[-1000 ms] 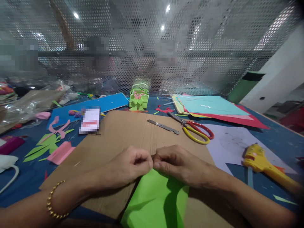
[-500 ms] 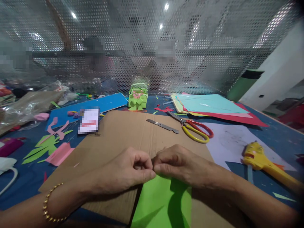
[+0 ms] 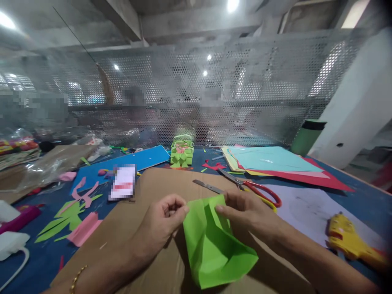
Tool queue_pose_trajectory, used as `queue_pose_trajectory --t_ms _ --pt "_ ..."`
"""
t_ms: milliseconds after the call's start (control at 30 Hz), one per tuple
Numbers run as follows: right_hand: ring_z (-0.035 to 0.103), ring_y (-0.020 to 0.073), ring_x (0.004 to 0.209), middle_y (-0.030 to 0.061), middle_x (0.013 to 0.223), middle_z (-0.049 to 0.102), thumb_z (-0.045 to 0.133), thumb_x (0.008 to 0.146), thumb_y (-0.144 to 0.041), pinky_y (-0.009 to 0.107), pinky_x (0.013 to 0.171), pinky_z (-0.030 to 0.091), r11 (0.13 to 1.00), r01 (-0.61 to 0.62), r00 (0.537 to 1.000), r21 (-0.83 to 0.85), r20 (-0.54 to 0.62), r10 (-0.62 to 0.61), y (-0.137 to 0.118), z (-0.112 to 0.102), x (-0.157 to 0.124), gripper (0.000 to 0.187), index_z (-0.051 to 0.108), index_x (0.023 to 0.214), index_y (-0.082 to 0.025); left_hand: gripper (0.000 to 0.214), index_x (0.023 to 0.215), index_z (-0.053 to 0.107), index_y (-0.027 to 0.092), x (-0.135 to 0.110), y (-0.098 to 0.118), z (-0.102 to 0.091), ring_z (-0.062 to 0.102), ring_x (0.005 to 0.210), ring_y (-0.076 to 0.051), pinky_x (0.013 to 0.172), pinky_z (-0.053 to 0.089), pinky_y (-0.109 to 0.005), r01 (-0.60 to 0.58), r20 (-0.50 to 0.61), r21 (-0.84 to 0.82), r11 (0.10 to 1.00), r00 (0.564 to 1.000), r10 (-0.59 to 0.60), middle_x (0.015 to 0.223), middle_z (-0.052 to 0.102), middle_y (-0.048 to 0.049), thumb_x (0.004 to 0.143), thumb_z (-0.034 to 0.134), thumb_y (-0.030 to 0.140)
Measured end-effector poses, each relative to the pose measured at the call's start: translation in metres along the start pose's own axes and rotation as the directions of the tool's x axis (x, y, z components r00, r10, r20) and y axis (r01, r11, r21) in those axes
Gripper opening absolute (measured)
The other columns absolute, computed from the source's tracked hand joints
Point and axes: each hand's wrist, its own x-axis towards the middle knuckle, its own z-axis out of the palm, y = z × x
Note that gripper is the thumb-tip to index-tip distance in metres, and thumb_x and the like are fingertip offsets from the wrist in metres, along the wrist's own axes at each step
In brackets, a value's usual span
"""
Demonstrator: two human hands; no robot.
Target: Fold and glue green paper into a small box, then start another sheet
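Green sheet (image 3: 214, 241) held over the cardboard (image 3: 147, 192) on the desk (image 3: 43, 261), left hand (image 3: 162, 222) pinched on its upper left corner, right hand (image 3: 245, 210) pinched on its upper right edge (sheet bowing between). Risk: an uneven pull may crease or tear it. No writing is legible.

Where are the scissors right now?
In the head view, the scissors lie right of centre, just beyond the right hand, between the metal strip and the paper stack.
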Motion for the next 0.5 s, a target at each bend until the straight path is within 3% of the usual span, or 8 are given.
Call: queue_pose_trajectory --t_ms 133,267,500 --pt "0.050 0.0117 0.058 -0.0016 0.067 0.056 0.072 0.077 -0.061 0.025 0.053 0.037 0.999 0.002 0.998 0.054 -0.058 0.001 0.010 0.011 0.000 0.046 0.054 0.073 -0.019 0.043 0.096 0.064 0.014 -0.002 -0.005 0.005 0.043 0.049 -0.007 0.048 0.032 -0.019 0.017 0.074 -0.058 0.998 0.997 -0.013 0.064 0.054 0.0048 0.077 0.076 0.050" --pt "0.045 0.0102 0.053 -0.0036 0.061 0.051 0.068 0.082 -0.054 0.023 0.047 0.032 0.999 0.023 0.998 -0.024 -0.059 -0.024 0.008 0.019 -0.006 0.040 0.050 0.071 -0.020 0.040 0.100 0.067 0.012 -0.011 -0.002 0.008 0.057 0.070 -0.014 0.064 0.043 -0.025 0.030 0.217 -0.036 0.999 0.976 -0.022 0.083 0.066 -0.0039 0.082 0.072 0.047" --pt "0.042 0.0116 0.056 -0.0031 0.060 0.046 0.058 0.083 -0.048 0.026 0.050 0.031 0.952 0.070 0.994 -0.296 -0.062 -0.092 -0.004 0.026 -0.013 0.034 0.052 0.066 -0.019 0.035 0.070 0.061 0.014 -0.017 0.008 0.006 0.044 0.062 -0.012 0.055 0.033 -0.023 -0.071 0.259 0.223 0.972 0.966 0.011 0.065 0.048 0.0027 0.089 0.060 0.043"
